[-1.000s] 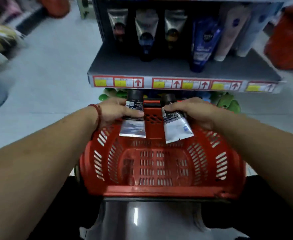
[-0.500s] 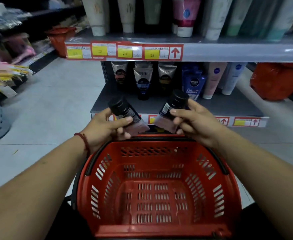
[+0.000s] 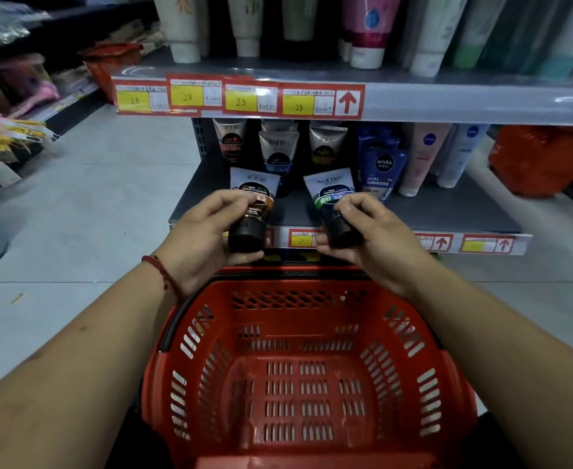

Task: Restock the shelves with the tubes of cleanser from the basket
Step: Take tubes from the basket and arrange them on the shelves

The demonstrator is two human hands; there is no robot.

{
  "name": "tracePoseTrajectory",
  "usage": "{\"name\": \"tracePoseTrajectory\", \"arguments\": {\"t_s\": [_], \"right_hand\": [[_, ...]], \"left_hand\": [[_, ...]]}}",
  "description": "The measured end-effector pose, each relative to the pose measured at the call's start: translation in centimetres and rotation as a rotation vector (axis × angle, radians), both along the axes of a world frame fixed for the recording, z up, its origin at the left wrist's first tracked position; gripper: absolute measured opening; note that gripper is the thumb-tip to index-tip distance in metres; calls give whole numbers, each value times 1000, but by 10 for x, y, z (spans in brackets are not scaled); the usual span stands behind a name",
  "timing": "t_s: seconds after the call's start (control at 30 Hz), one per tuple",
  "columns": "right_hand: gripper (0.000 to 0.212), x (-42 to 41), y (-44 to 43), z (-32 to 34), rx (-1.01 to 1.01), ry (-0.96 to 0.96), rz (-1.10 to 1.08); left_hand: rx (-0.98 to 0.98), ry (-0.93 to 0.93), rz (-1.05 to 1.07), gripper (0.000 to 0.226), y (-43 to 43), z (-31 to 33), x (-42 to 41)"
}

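At centre frame, just above the far rim of the basket, the left hand (image 3: 207, 231) in my feed grips a brown-banded tube (image 3: 253, 211) of cleanser, thumb under the black cap and fingers curled over the label. Beside it, the right hand (image 3: 373, 231) holds a green-banded tube (image 3: 330, 201) the same way. Both tubes point cap-first toward the camera, their flat crimped ends aimed at the lower shelf (image 3: 447, 211); from here I cannot tell whether either one touches it. A red cord bracelet (image 3: 163, 275) circles the left wrist.

Behind the hands, three matching tubes (image 3: 278, 150) stand at the back of the lower shelf, with a blue Nivea Men tube (image 3: 381, 167) to their right. Yellow price tags (image 3: 241, 101) line the edge of the upper shelf (image 3: 481, 99), which carries pale tubes standing on their caps. The red basket (image 3: 447, 384) fills the lower middle of the frame, over a grey tiled floor (image 3: 92, 198).
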State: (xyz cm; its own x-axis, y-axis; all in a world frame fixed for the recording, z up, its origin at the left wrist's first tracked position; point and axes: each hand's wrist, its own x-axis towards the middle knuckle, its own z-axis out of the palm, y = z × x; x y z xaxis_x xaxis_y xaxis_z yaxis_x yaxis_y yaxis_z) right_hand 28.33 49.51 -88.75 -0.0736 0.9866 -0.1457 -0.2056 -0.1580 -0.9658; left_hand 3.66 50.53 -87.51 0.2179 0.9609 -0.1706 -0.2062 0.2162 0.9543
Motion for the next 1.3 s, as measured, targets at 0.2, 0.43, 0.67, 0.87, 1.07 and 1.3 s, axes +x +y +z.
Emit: {"name": "tracePoseTrajectory", "arguments": {"t_s": [0.2, 0.43, 0.67, 0.87, 1.07, 1.3], "right_hand": [[35, -4, 3, -3, -27, 26, -26], [34, -4, 10, -5, -67, 11, -51], [29, -2, 16, -9, -33, 16, -86], [32, -7, 30, -5, 88, -220, -108], [38, -27, 66, -3, 122, -305, -87], [38, -30, 83, -2, 142, -319, -76]], "left_hand": [[-75, -115, 90, 61, 4, -8, 13], [-73, -79, 117, 36, 6, -10, 13], [-33, -95, 226, 19, 16, -6, 6], [43, 3, 232, 5, 30, -8, -13], [98, 96, 155, 33, 49, -16, -33], [125, 71, 117, 34, 62, -25, -27]]}}
